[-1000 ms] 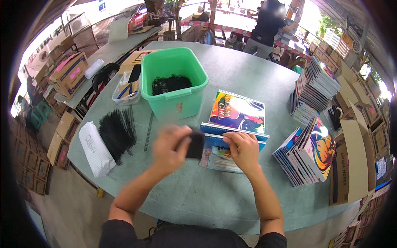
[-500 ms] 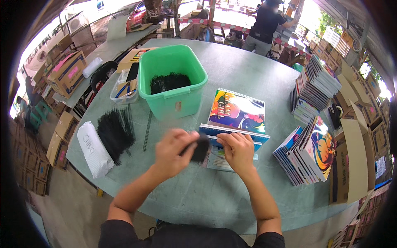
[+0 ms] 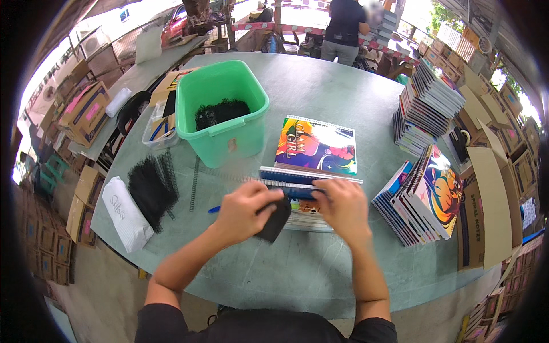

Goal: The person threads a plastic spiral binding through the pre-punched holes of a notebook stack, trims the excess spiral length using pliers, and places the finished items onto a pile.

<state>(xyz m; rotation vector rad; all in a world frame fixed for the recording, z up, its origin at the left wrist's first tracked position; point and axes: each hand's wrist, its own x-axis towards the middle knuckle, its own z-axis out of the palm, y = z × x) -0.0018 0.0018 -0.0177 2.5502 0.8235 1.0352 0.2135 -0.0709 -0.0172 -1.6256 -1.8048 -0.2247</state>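
Two hands work on a blue notebook [image 3: 299, 193] in the middle of the frame.
Nearest, the left hand [image 3: 250, 209] grips a black pad [image 3: 274, 222], and the right hand [image 3: 345, 208] pinches the book's top edge. A steady book and a straight, soft push should help the thin coil [image 3: 234, 178], a blur on the left. The book is dark blue and stands on edge, with tiny marks along its top. Just behind, a bright notebook [image 3: 317, 146] lies face up on the tabletop [image 3: 309, 271]. Farther, upper left of the middle, sits a green bin [image 3: 247, 142].
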